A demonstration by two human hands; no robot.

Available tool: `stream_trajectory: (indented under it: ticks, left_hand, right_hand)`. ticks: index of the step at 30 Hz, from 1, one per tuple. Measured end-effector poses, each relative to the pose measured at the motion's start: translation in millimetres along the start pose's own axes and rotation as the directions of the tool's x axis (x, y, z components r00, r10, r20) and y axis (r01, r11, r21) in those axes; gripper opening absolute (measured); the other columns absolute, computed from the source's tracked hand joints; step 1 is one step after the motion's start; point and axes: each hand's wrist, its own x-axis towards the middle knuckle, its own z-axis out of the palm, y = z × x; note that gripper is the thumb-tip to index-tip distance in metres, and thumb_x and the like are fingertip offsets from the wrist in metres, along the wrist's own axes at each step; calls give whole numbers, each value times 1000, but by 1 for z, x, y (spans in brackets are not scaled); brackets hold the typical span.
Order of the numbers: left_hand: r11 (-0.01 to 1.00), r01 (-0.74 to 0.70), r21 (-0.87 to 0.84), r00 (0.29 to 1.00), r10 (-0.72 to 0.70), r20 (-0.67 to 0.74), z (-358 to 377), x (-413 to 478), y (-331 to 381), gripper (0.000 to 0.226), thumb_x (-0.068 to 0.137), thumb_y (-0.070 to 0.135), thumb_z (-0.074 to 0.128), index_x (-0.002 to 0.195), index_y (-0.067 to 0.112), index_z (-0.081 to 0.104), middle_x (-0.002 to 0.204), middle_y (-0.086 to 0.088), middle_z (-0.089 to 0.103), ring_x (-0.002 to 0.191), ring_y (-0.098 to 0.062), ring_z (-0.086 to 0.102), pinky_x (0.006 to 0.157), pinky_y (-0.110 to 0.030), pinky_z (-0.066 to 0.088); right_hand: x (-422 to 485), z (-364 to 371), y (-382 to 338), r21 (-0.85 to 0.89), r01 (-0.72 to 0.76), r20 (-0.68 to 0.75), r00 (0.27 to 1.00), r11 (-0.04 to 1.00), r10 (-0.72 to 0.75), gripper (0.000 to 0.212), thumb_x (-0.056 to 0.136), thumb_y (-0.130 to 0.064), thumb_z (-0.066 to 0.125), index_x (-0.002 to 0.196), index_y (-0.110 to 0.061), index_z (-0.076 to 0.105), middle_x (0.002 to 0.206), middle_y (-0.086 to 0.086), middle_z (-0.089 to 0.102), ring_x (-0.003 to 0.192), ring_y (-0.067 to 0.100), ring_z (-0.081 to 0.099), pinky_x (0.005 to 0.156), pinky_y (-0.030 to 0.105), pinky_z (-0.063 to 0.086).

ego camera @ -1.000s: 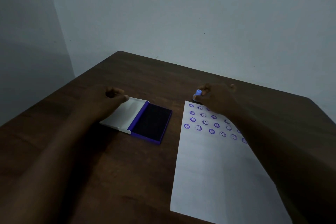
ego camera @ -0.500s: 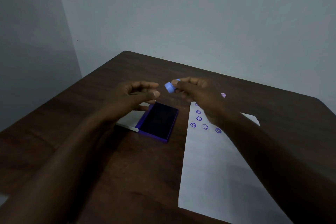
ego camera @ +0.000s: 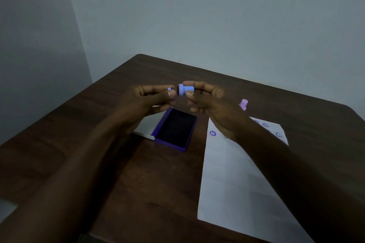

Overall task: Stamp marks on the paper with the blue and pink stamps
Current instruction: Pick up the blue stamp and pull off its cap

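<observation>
Above the ink pad, my right hand (ego camera: 213, 104) holds the blue stamp (ego camera: 184, 89) sideways between thumb and fingers, its wide end pointing left. My left hand (ego camera: 150, 98) faces it a few centimetres away and pinches a small blue piece (ego camera: 169, 89) between thumb and forefinger. The pink stamp (ego camera: 243, 104) stands upright on the table behind my right hand. The white paper (ego camera: 237, 173) lies at the right, with purple smiley marks (ego camera: 212, 133) near its far end, partly hidden by my right forearm.
An open purple ink pad (ego camera: 175, 129) with its white lid (ego camera: 146, 126) folded out to the left lies on the dark wooden table (ego camera: 138, 173), beside the paper's left edge. Grey walls stand close behind the table's far edges.
My right hand lifted the blue stamp off the paper's far end and brought it up over the ink pad. My left hand left the ink pad lid, rose to meet it and now pinches a small blue piece.
</observation>
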Motion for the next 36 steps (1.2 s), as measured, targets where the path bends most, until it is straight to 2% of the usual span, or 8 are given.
stream_trajectory:
  ticks: [5, 9, 12, 14, 17, 24, 28, 36]
  left_hand:
    - [988, 50, -145, 992, -66, -108, -8, 5, 3, 36, 68, 46, 72, 96, 24, 78, 89, 1, 79, 81, -10, 75, 68, -22, 59]
    - [962, 60, -265, 982, -105, -159, -13, 7, 1, 17, 87, 34, 66, 89, 23, 79, 82, 4, 79, 77, -8, 75, 66, -20, 59]
    - [945, 68, -320, 983, -118, -139, -13, 6, 2, 24, 76, 38, 70, 91, 20, 79, 85, 3, 80, 79, -9, 76, 65, -20, 59]
    - [936, 80, -342, 982, -134, -137, -13, 6, 2, 36, 75, 38, 70, 102, 15, 73, 90, 0, 81, 84, -11, 77, 64, -20, 59]
    - [927, 88, -364, 978, -149, -144, -14, 7, 2, 28, 88, 35, 66, 106, 13, 70, 96, -2, 81, 88, -13, 77, 65, -19, 59]
    - [922, 79, -380, 979, -143, -143, -13, 8, 4, 24, 93, 33, 62, 105, 13, 70, 94, -2, 81, 86, -11, 77, 65, -18, 58]
    - [914, 69, -400, 978, -140, -151, -14, 9, 3, 25, 91, 32, 63, 108, 14, 69, 94, -1, 81, 86, -11, 77, 65, -18, 58]
    - [916, 73, -394, 981, -138, -138, -10, 9, 4, 29, 91, 35, 62, 109, 14, 69, 93, 1, 81, 84, -8, 77, 65, -17, 58]
  right_hand:
    - [0, -17, -2, -232, 30, -149, 987, 972, -66, 21, 87, -22, 74, 108, -21, 72, 97, -1, 77, 78, 0, 70, 65, 12, 52]
    - [-3, -19, -2, -550, 52, -39, 995, 833, -88, 15, 82, -26, 78, 97, -27, 73, 82, -11, 74, 69, -10, 66, 60, 3, 46]
    - [-5, -9, 2, -719, 55, 23, 998, 692, -56, 16, 82, -31, 78, 97, -28, 73, 74, -19, 65, 63, -20, 57, 55, -3, 38]
    - [-6, -1, 5, -775, 66, 59, 998, 628, -32, 19, 82, -34, 77, 100, -28, 74, 73, -20, 61, 65, -12, 58, 53, 4, 39]
    - [-7, 4, 7, -811, 80, 82, 996, 579, -23, 24, 83, -36, 75, 105, -27, 74, 76, -22, 57, 68, -3, 54, 56, 9, 33]
    - [-5, 11, 13, -853, 145, 137, 989, 501, -53, 22, 85, -32, 73, 106, -24, 73, 86, -16, 62, 69, -6, 51, 57, 7, 29]
    - [-7, 13, 17, -848, 152, 139, 988, 507, -63, 21, 86, -30, 72, 104, -20, 74, 100, -3, 72, 77, 2, 57, 67, 17, 39]
    - [-2, 12, 15, -855, 114, 132, 991, 505, -1, 25, 87, -34, 71, 108, -21, 74, 104, -3, 74, 81, 5, 59, 77, 26, 47]
